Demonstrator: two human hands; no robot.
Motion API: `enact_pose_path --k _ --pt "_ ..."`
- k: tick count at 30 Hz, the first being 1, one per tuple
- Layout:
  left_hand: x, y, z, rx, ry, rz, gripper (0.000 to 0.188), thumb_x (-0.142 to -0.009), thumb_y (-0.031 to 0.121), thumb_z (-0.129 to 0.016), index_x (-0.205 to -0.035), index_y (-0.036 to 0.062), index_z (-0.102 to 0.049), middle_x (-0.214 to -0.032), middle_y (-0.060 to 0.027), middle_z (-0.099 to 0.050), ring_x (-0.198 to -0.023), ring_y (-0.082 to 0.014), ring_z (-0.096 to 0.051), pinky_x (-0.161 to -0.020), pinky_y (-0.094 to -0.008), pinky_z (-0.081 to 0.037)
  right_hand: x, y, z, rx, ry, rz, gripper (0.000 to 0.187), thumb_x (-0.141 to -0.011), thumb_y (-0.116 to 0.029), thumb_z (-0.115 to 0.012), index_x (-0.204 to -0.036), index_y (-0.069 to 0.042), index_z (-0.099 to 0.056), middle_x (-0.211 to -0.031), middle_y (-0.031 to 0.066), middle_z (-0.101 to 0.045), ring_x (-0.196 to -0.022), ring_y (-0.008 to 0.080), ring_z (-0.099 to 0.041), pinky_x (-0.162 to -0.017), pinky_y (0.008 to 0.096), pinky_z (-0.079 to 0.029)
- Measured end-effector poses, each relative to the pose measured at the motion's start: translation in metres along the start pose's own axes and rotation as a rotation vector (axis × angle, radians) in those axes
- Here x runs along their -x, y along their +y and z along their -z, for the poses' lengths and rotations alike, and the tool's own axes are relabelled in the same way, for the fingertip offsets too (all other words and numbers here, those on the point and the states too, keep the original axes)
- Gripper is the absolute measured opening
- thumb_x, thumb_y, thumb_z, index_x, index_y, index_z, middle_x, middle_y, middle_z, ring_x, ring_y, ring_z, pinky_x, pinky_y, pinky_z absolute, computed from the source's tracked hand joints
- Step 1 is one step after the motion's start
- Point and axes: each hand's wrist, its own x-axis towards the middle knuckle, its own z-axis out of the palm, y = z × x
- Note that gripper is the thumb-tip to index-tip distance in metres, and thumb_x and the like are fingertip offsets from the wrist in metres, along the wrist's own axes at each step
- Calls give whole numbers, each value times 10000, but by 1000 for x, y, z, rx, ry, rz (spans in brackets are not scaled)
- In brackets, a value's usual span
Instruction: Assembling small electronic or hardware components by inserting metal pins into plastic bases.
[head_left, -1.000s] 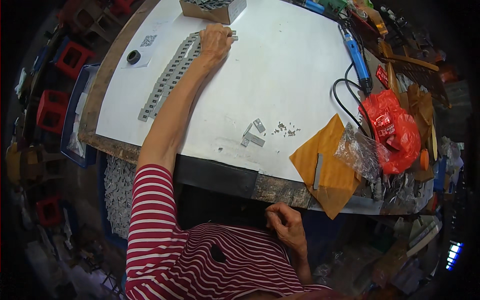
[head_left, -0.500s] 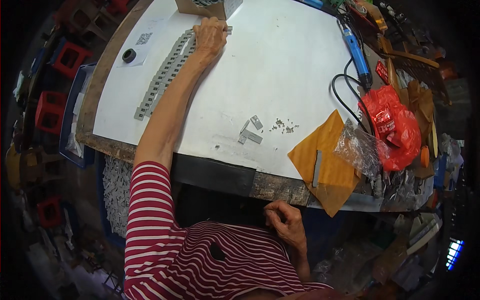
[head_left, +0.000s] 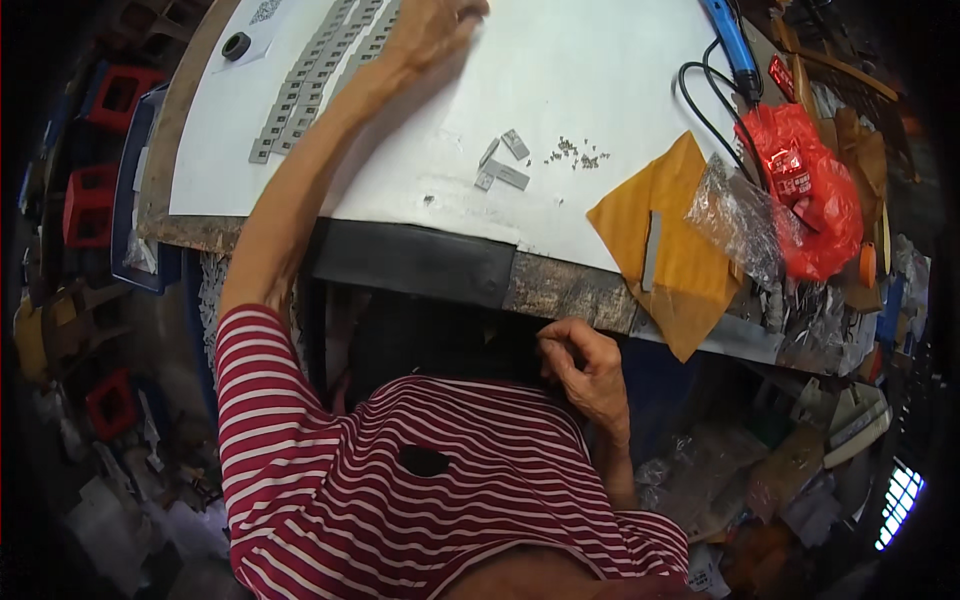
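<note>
Up top, left hand [head_left: 430, 30] flat on grey strips [head_left: 300, 90], right hand [head_left: 585, 365] curled empty, red bag [head_left: 810, 190] right.

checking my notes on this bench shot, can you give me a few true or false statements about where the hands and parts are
1. The left hand rests at the far end of the rows of grey metal pieces on the white sheet. True.
2. The right hand is on the white sheet. False: it is below the table edge, near the striped shirt.
3. The red plastic bag lies to the right. True.
4. The yellow-brown envelope lies under the left hand. False: it lies at the right, overhanging the edge.
</note>
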Motion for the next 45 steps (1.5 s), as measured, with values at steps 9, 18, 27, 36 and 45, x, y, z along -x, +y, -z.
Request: enact_pose_path --k 9,18,27,36,45 --pt "93 90 25 212 -353 229 261 -843 249 -576 -892 -5 -613 -773 -113 -623 -675 -167 -557 -626 -287 -456 22 -15 21 4 144 34 51 -825 9 -536 -862 31 -563 -669 64 -548 -541 96 -544 -472 217 -422" --pt "101 87 15 223 -254 313 207 -794 174 -575 -793 -29 -612 -694 -131 -627 -617 -197 -589 -602 -305 -464 -2 -23 74 222 419 64 86 -832 -55 -541 -848 22 -576 -612 39 -543 -544 81 -532 -493 230 -413" --pt "117 116 32 624 -130 413 212 -825 199 -586 -859 -9 -607 -733 -27 -587 -679 -81 -498 -631 -212 -402 -68 7 116 660 420 371 109 -800 -67 -543 -852 16 -592 -758 153 -594 -658 271 -601 -589 332 -465" --pt "137 146 44 1119 -28 663 186 -821 137 -618 -949 2 -620 -728 11 -574 -607 -30 -456 -553 -144 -361 -81 15 116 1048 351 581 69 -788 -32 -572 -854 -16 -563 -790 119 -560 -666 303 -584 -549 349 -457" --pt "150 157 35 1295 -183 707 220 -817 129 -620 -1003 12 -628 -727 13 -577 -604 -35 -475 -536 -142 -354 -90 13 127 1118 194 611 52 -796 -31 -502 -788 -3 -459 -740 165 -494 -638 361 -549 -535 415 -449"
